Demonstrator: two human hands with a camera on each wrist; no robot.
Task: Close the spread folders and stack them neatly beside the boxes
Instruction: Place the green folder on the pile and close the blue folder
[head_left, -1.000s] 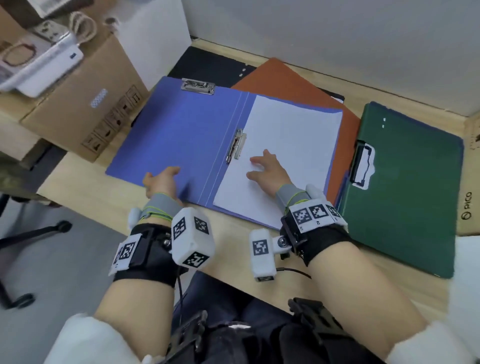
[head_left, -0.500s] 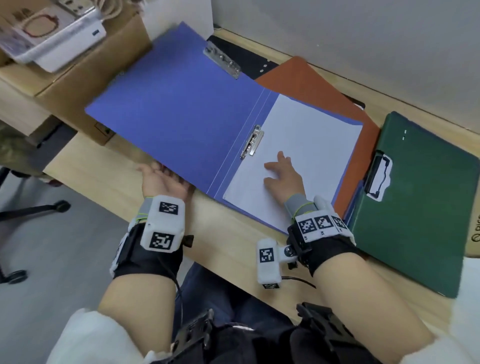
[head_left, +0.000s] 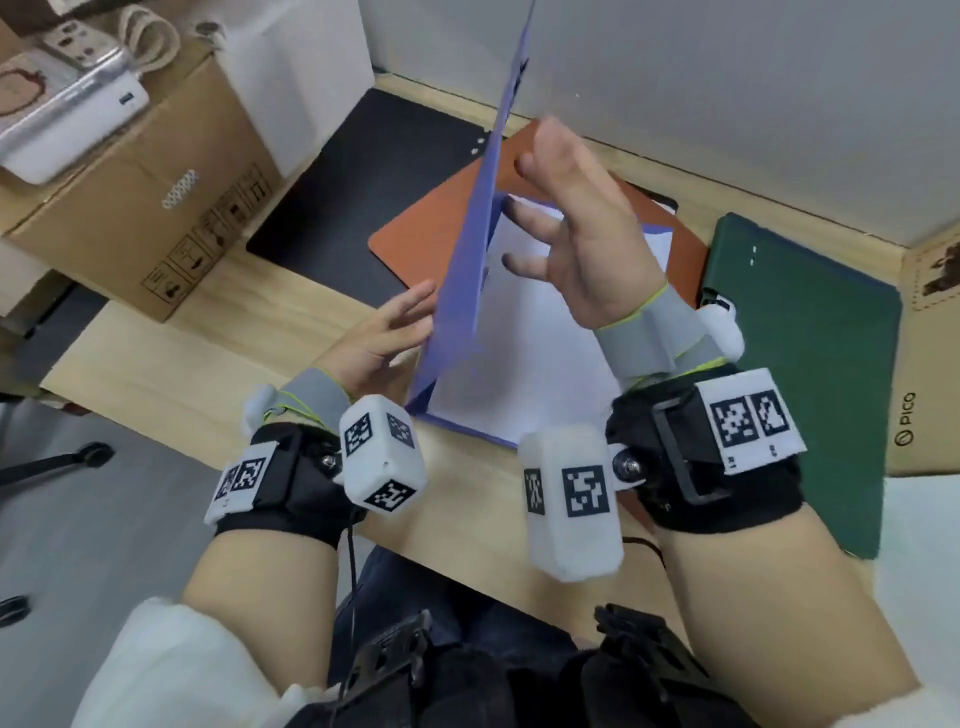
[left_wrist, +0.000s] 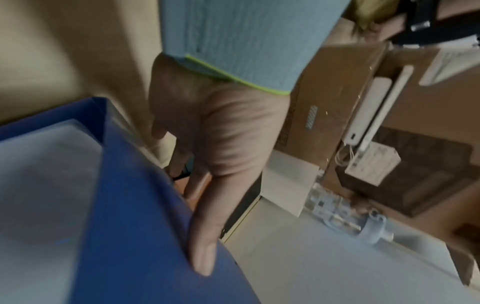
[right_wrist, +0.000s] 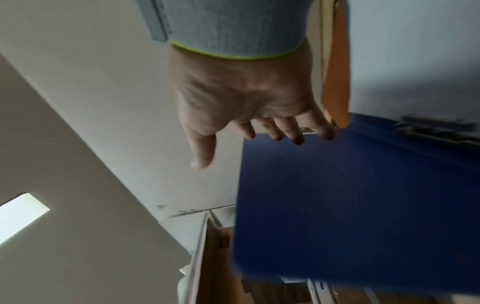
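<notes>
The blue folder (head_left: 465, 280) lies mid-desk with its left cover swung up almost vertical, edge-on to me. A white sheet (head_left: 530, 364) fills its right half. My left hand (head_left: 387, 330) presses straight fingers against the cover's outer face, and the thumb (left_wrist: 202, 253) lies along the cover (left_wrist: 145, 226). My right hand (head_left: 571, 234) hovers above the sheet with its fingers spread. Its fingertips (right_wrist: 298, 139) reach the cover's inner side (right_wrist: 363, 195). An orange folder (head_left: 421, 234) and a black folder (head_left: 358, 171) lie closed beneath, and a green folder (head_left: 800, 374) lies to the right.
A cardboard box (head_left: 150, 208) with a power strip (head_left: 67, 119) on top stands at the left. Another box (head_left: 930, 374) marked PICO stands at the right edge. A grey wall (head_left: 675, 78) runs behind the desk (head_left: 208, 364). The desk's front edge is close to my lap.
The blue cover has swung up from lying flat to nearly vertical, pushed by my left hand. My right hand has left the white sheet and risen to meet the cover.
</notes>
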